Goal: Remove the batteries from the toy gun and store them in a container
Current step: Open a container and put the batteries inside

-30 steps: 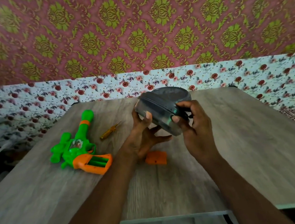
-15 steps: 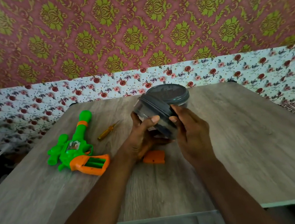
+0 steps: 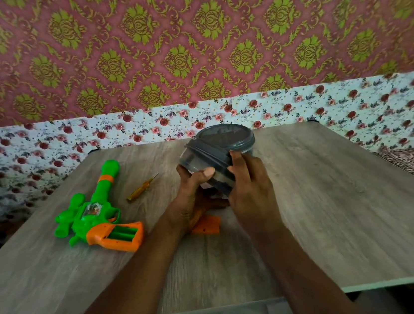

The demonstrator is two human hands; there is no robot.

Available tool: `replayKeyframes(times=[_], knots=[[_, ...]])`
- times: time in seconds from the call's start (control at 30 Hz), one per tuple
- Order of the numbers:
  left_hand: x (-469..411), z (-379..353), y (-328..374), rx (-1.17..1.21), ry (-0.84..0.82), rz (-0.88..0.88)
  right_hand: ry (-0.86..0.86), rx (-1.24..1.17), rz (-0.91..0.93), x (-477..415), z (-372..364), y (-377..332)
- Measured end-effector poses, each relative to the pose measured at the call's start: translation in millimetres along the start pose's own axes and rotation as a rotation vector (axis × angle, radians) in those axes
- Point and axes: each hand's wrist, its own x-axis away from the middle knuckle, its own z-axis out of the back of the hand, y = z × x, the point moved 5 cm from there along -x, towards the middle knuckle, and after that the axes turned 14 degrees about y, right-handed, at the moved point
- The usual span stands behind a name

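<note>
Left grip [image 3: 193, 192] curls round the tilted container [image 3: 195, 162], held above the table [image 3: 335, 193]. Right grip [image 3: 250, 182] clasps its lid [image 3: 218, 162]. Batteries unseen, perhaps inside. Risk: lid seats askew on the tilt and the contents spill. Gun [image 3: 95, 215] lies left.

- Table [image 3: 338, 219]: a pale grey wood-grain top with a light edge along its near side; its far edge lies against a flowered wall.
- Toy gun [image 3: 96, 217]: at 9 o'clock, flat on its side. The green barrel points toward 12 o'clock. The orange grip points toward 4 o'clock, with an open slot in it showing green inside.
- Screwdriver [image 3: 142, 188]: at 10 o'clock, just beside the barrel but apart from it. It is thin and yellow-handled, with the tip toward 1 o'clock.
- Orange cover [image 3: 208, 226]: near the centre, lying flat and partly hidden.
- Grey-lidded container [image 3: 235, 140]: at 12 o'clock, upright, its base hidden.
</note>
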Motion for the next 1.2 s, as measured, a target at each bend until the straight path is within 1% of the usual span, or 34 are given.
replayKeyframes(times=[0.1, 0.17, 0.23, 0.3, 0.37, 0.47, 0.6, 0.67, 0.77, 0.9, 1.03, 1.2], knots=[[3, -1, 1, 0.017, -0.021, 0.008, -0.035, -0.022, -0.05, 0, 0, 2], [6, -2, 4, 0.062, -0.088, -0.004, 0.008, -0.038, -0.19, -5, 8, 14], [13, -3, 8, 0.138, -0.157, 0.029, 0.087, -0.007, -0.364, -6, 17, 37], [18, -5, 9, 0.2, -0.192, 0.081, 0.139, 0.016, -0.442, -7, 23, 53], [17, -6, 8, 0.226, -0.174, 0.112, 0.134, -0.011, -0.418, -8, 22, 51], [18, -10, 10, 0.258, -0.186, 0.115, 0.105, -0.04, -0.361, -4, 17, 41], [17, -8, 14, 0.348, -0.186, 0.105, 0.196, 0.029, -0.346, -10, 28, 50], [16, -6, 17, 0.37, -0.191, 0.097, 0.199, 0.063, -0.327, -20, 33, 56], [14, -5, 18, 0.359, -0.225, 0.095, 0.108, 0.105, -0.242, -37, 33, 71], [11, -2, 17, 0.426, -0.25, 0.132, -0.104, 0.202, -0.132, -40, 25, 106], [13, -3, 22, 0.414, -0.256, 0.103, -0.392, 0.209, -0.162, -19, 9, 135], [18, -3, 23, 0.398, -0.248, 0.065, -0.604, 0.155, -0.314, -13, 7, 140]])
